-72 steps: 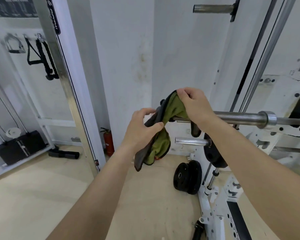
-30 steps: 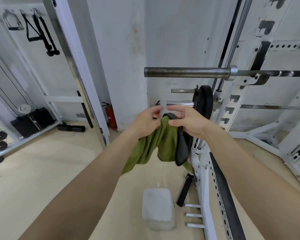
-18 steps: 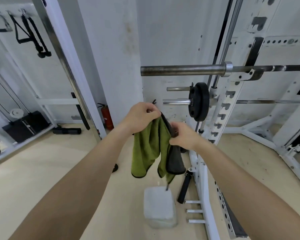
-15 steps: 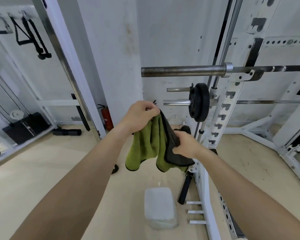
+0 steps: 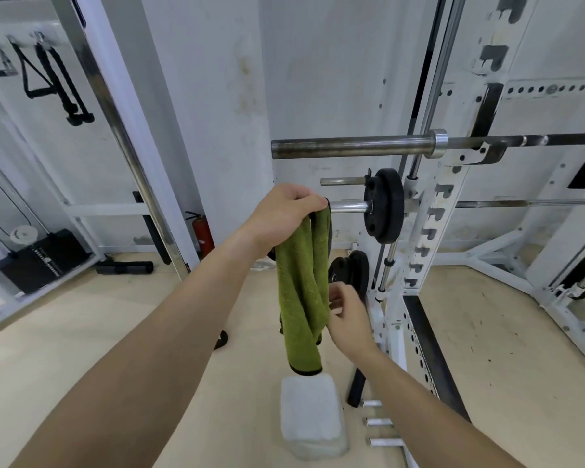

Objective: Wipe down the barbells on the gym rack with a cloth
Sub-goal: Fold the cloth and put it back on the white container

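A green cloth (image 5: 301,292) with a dark edge hangs straight down from my left hand (image 5: 284,214), which is shut on its top end. My right hand (image 5: 347,315) is lower, at the cloth's right side, fingers curled and touching its lower part. Above them a steel barbell (image 5: 352,147) rests across the white rack (image 5: 429,231), its bare sleeve pointing left. A thinner second bar (image 5: 520,203) runs lower across the rack. Both hands are below and in front of the barbell, apart from it.
Black weight plates sit on a rack peg (image 5: 384,206) and lower down (image 5: 350,271). A white plastic jug (image 5: 313,413) stands on the floor below the cloth, beside a black handle (image 5: 357,386). A chrome post (image 5: 129,157), fire extinguisher (image 5: 201,231) and cable machine stand left.
The cloth has been shaken out and now hangs long from my left hand. My right hand slid down from the bunched middle to the cloth's lower right side.
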`<state>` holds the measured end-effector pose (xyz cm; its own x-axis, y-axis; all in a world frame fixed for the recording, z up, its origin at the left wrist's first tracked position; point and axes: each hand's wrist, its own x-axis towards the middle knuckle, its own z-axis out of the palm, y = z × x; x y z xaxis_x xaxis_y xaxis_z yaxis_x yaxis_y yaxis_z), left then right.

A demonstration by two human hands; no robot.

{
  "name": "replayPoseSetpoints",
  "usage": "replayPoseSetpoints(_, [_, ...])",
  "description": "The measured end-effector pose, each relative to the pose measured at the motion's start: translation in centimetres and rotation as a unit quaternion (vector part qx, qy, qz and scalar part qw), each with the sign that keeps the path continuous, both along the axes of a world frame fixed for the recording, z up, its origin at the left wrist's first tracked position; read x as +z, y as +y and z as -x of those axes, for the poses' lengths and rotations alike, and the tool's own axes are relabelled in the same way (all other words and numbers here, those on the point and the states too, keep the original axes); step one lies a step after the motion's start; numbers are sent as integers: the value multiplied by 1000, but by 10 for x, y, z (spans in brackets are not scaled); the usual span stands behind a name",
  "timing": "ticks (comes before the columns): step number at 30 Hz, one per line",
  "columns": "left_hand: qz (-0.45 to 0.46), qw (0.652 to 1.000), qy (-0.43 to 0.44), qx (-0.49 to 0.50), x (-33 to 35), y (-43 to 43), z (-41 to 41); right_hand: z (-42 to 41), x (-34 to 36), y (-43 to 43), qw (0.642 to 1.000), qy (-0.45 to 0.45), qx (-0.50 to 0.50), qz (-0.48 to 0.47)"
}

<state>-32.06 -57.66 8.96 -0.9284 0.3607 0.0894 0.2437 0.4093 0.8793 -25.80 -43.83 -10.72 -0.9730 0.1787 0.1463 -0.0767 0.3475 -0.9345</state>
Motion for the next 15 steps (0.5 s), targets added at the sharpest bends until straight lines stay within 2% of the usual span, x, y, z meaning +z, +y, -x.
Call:
replayPoseSetpoints(4, [1,1000,-2,1,3,-4,-1,-5,17,-9,982,-76,74,154])
replayPoseSetpoints(7, [-5,1000,-17,2,1,-12,0,-5,16,-13,974,-103,101,174])
replayPoseSetpoints(10, [17,1000,-25,2,-1,-16,0,3,8,-16,967,-117,85,211])
replayPoseSetpoints(15, [12,994,-63,85,-13,-50,13,18,-12,15,958,-144,37,246])
